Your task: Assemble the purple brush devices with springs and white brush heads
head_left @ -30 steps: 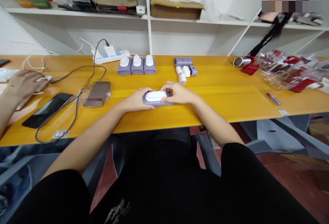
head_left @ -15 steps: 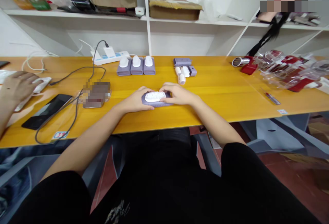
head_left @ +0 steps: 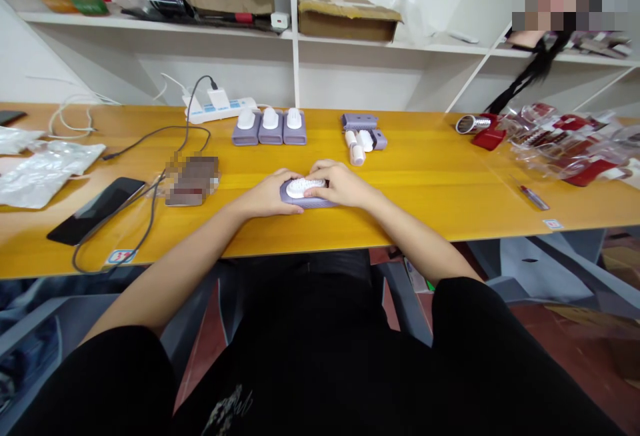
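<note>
A co-worker's hand has left the bag [head_left: 43, 173] at nine o'clock, while mid-view the left hand [head_left: 273, 195] clasps the block [head_left: 314, 203] from nine and the right hand [head_left: 340, 183] grips its brush [head_left: 299, 188] from three, with three holders [head_left: 271, 135] at eleven.

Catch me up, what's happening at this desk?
A person at the yellow desk has both hands on a purple block with a white bristled top. The left hand grips its left end; the right hand covers its right end, thumb against the white top. Farther back, three purple units with white tops stand in a row, with more purple and white parts to their right. A phone lies off to the left.
</note>
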